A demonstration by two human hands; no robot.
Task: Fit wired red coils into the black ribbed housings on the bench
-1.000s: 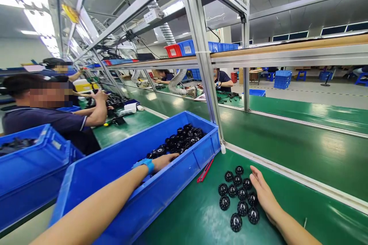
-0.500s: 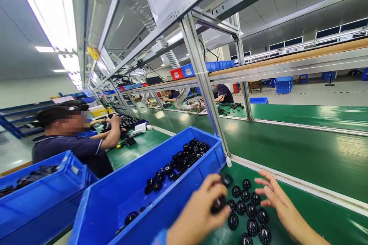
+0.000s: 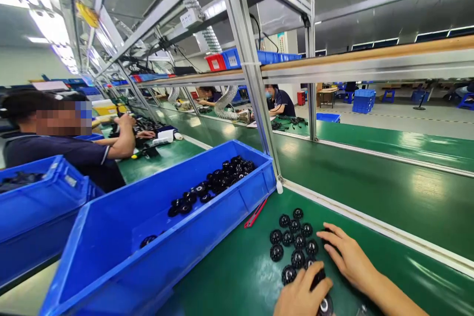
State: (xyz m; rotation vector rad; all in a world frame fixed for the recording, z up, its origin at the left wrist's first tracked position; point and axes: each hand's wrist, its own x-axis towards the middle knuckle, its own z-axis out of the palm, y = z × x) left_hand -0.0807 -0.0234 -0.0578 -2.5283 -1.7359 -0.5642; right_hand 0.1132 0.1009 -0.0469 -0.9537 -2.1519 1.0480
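Shiny black domed round parts (image 3: 297, 258) lie in a close cluster on the green bench top, several of them side by side. My left hand (image 3: 301, 292) is at the near end of the cluster, its thumb and fingers curled around a black round part (image 3: 317, 276). Part of that piece is hidden by the fingers. To the right of the cluster, my right hand (image 3: 350, 258) has its fingers spread, with nothing clearly held. One more black round part (image 3: 326, 304) shows just below my left thumb.
A large blue bin (image 3: 222, 227) with a heap of black round parts (image 3: 231, 173) stands left of the cluster. By its wall lies a thin red tool (image 3: 255, 214). A metal post (image 3: 255, 79) rises at the bin's corner. A co-worker (image 3: 55, 143) sits at left behind another blue bin (image 3: 33, 207).
My left hand has moved from beside the bin wall to the near end of the cluster, carrying a black round part. The view has shifted, and the red tool now shows fully.
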